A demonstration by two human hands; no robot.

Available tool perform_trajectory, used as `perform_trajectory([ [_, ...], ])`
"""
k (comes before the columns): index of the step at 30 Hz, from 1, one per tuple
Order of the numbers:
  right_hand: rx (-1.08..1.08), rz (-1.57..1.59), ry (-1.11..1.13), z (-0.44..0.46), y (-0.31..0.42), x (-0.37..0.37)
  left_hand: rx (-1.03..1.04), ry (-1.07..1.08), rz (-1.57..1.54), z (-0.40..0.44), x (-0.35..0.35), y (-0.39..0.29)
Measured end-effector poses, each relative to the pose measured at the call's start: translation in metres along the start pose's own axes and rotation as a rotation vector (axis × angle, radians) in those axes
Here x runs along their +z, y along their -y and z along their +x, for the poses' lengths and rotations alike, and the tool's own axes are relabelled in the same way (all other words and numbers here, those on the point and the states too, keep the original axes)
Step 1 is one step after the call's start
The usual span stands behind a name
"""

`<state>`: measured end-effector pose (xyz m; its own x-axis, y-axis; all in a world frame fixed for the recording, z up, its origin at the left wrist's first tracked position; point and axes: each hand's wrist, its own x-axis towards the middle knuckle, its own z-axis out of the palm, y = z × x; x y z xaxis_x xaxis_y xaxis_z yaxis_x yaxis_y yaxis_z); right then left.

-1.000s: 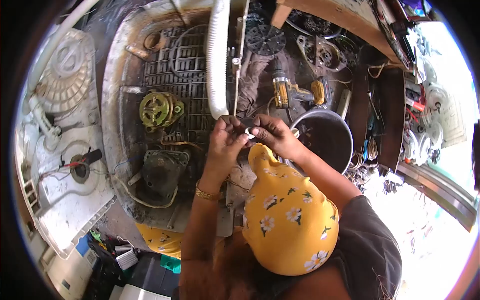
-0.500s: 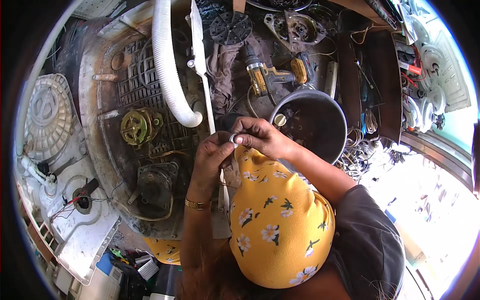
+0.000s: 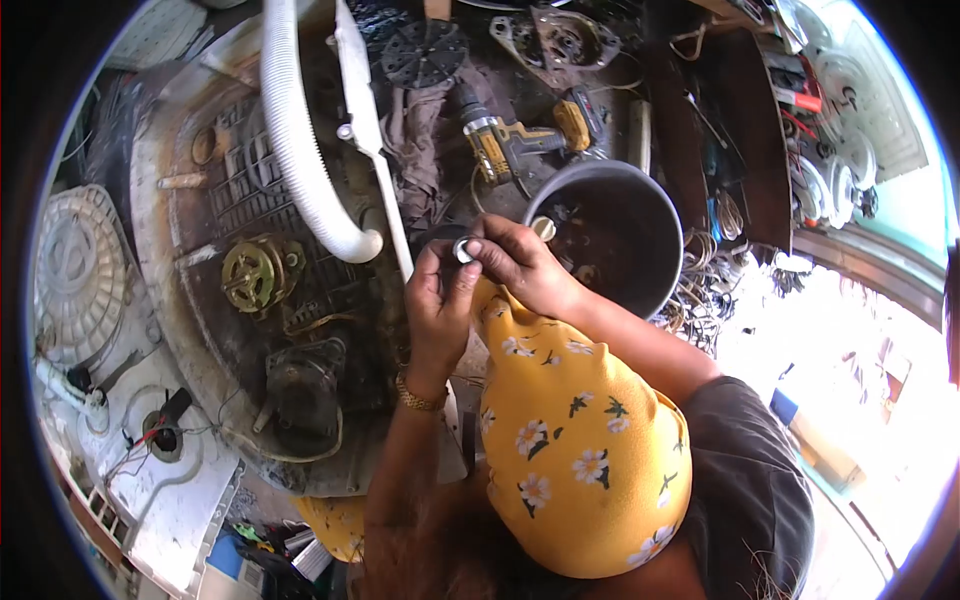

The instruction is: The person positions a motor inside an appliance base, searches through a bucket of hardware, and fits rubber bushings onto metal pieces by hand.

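Note:
Both hands meet above the yellow flowered cloth over my knee (image 3: 585, 430). Between their fingertips is a small, round, silvery ring-like part (image 3: 463, 250); its exact kind is too small to tell. My left hand (image 3: 437, 290), with a gold bracelet at the wrist, pinches it between thumb and fingers. From the other side, the thumb and fingers of my right hand (image 3: 525, 262) close on the same part. Just beyond my right hand stands a dark grey bucket (image 3: 672, 215) with a cream-coloured knob (image 3: 543, 229) at its near left edge.
A yellow and black cordless drill (image 3: 510, 140) lies behind the bucket. On the left, a rusty panel (image 3: 150, 230) bears a brass-coloured motor (image 3: 258, 275) and a dark motor (image 3: 305, 385). A white corrugated hose (image 3: 290, 130) hangs over it. Wires (image 3: 695, 300) lie right of the bucket.
The view has shifted a little. My left hand has opened out somewhat and the small ring-like part is turned, showing its round face more. Both hands still grip it.

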<state>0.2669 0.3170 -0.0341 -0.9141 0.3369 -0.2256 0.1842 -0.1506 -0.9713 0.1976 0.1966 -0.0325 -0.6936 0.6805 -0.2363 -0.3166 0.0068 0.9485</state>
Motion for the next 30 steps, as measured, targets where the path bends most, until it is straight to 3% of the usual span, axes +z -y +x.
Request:
perform_trajectory([
  [2,0.103,0.153,0.126,-0.009,-0.002,-0.007,-0.028,0.084,0.026,-0.007,-0.005,0.003],
  [5,0.051,0.246,0.226,-0.022,-0.023,-0.005,-0.027,0.22,0.205,-0.023,-0.024,0.016],
  [6,0.176,0.211,0.285,-0.025,-0.021,-0.008,-0.04,0.191,0.246,-0.03,-0.023,0.015],
  [9,0.112,0.038,0.194,-0.027,-0.003,0.0,-0.118,0.083,0.347,-0.044,-0.023,0.011],
  [12,-0.19,-0.236,0.025,-0.025,-0.012,-0.001,0.011,0.029,0.4,-0.038,-0.013,0.011],
  [16,-0.197,-0.171,-0.121,-0.025,-0.031,-0.007,-0.096,0.089,0.231,-0.023,-0.008,0.027],
  [19,0.096,0.132,-0.021,-0.032,-0.03,-0.012,-0.228,0.142,-0.053,-0.018,-0.003,0.025],
  [28,-0.024,0.283,0.217,-0.017,-0.041,-0.029,-0.27,0.234,-0.099,-0.009,0.0,0.021],
  [30,-0.023,0.214,0.176,-0.018,-0.041,-0.031,-0.284,0.238,-0.071,-0.009,0.0,0.019],
])
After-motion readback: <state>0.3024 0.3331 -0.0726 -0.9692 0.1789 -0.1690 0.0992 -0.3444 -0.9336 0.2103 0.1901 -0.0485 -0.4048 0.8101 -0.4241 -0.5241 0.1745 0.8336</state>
